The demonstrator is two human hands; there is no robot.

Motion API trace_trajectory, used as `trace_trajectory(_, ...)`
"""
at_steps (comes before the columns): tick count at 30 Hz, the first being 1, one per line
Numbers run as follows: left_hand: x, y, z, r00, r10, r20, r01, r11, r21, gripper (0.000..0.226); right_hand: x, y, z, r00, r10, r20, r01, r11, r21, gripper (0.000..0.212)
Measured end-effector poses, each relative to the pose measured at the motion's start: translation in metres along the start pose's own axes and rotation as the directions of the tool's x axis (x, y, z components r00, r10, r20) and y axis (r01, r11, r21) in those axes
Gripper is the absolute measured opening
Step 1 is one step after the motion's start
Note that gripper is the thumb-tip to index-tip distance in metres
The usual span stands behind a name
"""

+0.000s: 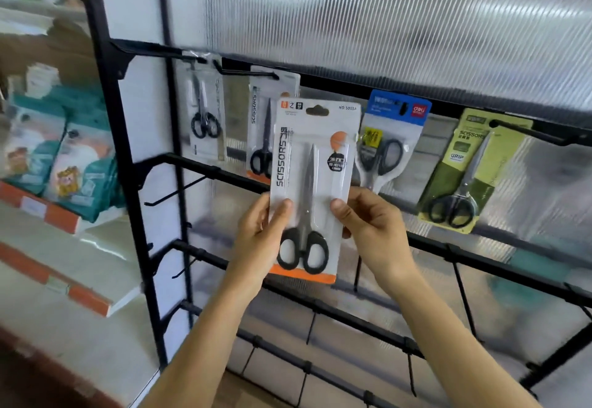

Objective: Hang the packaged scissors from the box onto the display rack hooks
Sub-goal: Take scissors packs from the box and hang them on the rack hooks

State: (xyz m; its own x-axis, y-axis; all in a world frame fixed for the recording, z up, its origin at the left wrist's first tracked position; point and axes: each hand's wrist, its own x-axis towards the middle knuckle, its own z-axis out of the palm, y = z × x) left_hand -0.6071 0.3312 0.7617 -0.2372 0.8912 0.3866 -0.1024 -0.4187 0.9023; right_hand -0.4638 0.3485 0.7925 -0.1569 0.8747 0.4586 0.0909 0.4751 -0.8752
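I hold a white pack of black-handled scissors (312, 164) with an orange bottom strip upright in front of the black display rack (448, 247). My left hand (259, 241) pinches its left edge, thumb on the front. My right hand (371, 225) pinches its right edge the same way. The pack's hang hole is at the top, below and right of a top-row hook (250, 72). That hook carries a matching white pack (261, 138) behind mine. The box is out of view.
Other packs hang on the top row: a clear one (205, 112) at the left, a blue-topped one (384, 145) and a green one (464, 173) at the right. Empty hooks (176, 193) stick out on lower bars. Shelves with teal packets (64, 164) stand at the left.
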Motion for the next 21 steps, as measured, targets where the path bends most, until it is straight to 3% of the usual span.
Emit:
trace_trajectory(4,0.018,0.006,-0.034,0.996,0.061,-0.068,-0.06,0.998,0.017,0.021,0.018,-0.007,0.034,0.999,-0.031,-0.023,0.031,1.0,0.0,0.015)
trace_trajectory(8,0.027,0.008,-0.067,0.989,-0.007,-0.149,0.006,1.0,-0.005,0.021,0.033,-0.013,0.065,0.996,-0.075,-0.043,0.075,0.997,-0.004,0.01)
trace_trajectory(21,0.056,0.008,-0.123,0.985,0.016,-0.17,-0.012,1.0,0.023,0.026,0.053,-0.026,0.114,0.997,-0.063,-0.045,0.064,0.998,0.021,0.008)
